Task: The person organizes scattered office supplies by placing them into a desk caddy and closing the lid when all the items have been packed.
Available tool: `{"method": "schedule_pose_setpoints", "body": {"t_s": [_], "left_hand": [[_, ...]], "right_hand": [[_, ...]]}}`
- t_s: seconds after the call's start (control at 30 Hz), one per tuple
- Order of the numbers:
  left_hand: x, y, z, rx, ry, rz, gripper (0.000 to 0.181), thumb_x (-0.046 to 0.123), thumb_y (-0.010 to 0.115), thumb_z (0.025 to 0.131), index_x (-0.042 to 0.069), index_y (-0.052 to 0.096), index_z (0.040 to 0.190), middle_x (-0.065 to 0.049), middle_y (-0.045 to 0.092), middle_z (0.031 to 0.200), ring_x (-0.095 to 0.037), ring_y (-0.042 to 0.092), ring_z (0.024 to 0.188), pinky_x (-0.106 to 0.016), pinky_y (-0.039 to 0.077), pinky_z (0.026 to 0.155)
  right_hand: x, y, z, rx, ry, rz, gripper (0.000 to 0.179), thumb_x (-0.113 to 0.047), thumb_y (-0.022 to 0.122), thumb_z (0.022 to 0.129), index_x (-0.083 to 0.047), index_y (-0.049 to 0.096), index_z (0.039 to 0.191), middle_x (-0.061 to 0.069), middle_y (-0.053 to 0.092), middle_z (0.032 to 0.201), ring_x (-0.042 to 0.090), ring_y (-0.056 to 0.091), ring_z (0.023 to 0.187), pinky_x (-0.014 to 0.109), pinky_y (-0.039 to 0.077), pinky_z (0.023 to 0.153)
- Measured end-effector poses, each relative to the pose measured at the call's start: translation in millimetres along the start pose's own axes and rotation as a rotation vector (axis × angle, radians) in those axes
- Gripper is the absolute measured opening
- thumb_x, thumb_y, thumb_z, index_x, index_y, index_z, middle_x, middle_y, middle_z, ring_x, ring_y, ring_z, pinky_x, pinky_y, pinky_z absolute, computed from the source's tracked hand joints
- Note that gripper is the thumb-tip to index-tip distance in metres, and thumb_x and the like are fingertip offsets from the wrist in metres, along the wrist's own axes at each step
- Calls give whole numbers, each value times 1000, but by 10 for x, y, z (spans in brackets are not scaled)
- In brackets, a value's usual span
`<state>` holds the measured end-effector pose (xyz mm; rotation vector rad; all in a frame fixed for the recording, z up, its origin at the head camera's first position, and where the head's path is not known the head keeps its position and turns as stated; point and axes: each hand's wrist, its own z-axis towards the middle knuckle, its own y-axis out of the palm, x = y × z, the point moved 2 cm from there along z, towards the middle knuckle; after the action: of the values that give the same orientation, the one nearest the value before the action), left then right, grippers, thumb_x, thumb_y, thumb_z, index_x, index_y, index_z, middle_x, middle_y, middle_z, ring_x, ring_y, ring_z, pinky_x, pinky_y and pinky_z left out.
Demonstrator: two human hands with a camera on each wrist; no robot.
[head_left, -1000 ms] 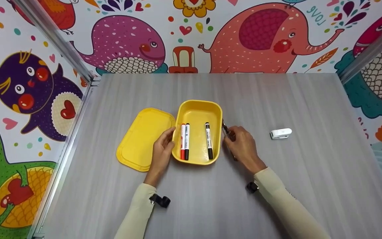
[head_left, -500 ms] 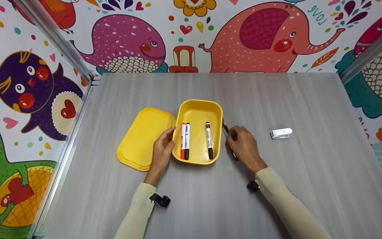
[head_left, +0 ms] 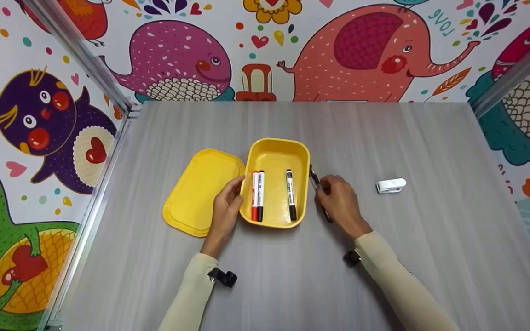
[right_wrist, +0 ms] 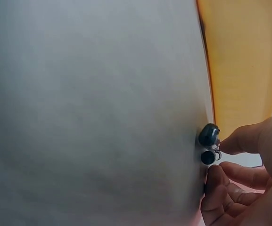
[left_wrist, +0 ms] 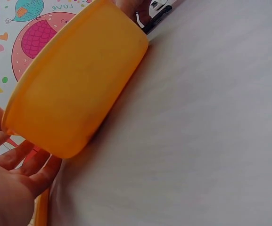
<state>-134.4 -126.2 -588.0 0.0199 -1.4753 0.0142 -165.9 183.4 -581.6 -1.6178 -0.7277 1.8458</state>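
from the head view only a slim dark line shows under the right hand [head_left: 338,200], but the right wrist view brings out two round dark ends of pens [right_wrist: 209,135] lying side by side. the left wrist view adds the outer wall of the yellow box [head_left: 274,161].

the right hand reaches in from the near right, fingers bent, pinching the pens between thumb and fingers. the left hand [head_left: 226,202] lies loosely spread, its fingertips touching the box's left wall, thumb apart from forefinger.

the pens are just beside the box's right wall; their long axis runs near to far, the far end leaning left. the box is longest near to far too. inside, a red marker [head_left: 255,196] and a black marker [head_left: 260,196] lie together at left, another black marker [head_left: 291,195] at right, all pointing near to far. the yellow lid [head_left: 196,193] lies left of the box on the tabletop [head_left: 361,133].
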Motion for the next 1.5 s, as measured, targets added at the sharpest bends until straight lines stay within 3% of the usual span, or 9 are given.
{"method": "schedule_pose_setpoints", "body": {"t_s": [0.43,0.8,1.07,1.3,1.5], "left_hand": [[-9,3,-2,-1,-22,-13,53,-8,50,103,-8,54,156,-23,57,159,-34,50,153,-45,36,130],[5,15,8,0,-37,-6,53,-7,51,103,-7,54,156,-22,57,159,-33,51,153,-43,37,129],[-14,8,-4,6,-31,-4,53,-7,51,103,-6,55,155,-22,58,159,-34,52,152,-44,37,129],[-12,8,-3,-4,-11,-9,53,-8,51,102,-10,54,154,-27,58,157,-37,53,150,-47,38,129],[-6,2,1,1,-23,-9,53,-8,51,102,-9,54,155,-25,57,158,-36,51,152,-46,36,130]], "right_hand": [[65,-37,15,-7,12,26,22,-6,75,92,4,77,111,18,74,102,36,72,94,55,60,85],[64,-88,-1,14,19,-96,15,-7,75,88,2,77,100,15,72,93,37,71,85,57,60,76],[119,-124,-18,11,41,-91,12,-8,75,89,0,80,96,13,78,89,34,73,82,55,61,74],[152,-165,-45,26,99,-40,7,-11,74,88,-5,77,90,6,73,81,27,67,76,45,55,70],[148,-205,-56,36,124,22,8,-10,74,88,-4,78,91,7,73,82,24,65,75,35,50,68]]}}
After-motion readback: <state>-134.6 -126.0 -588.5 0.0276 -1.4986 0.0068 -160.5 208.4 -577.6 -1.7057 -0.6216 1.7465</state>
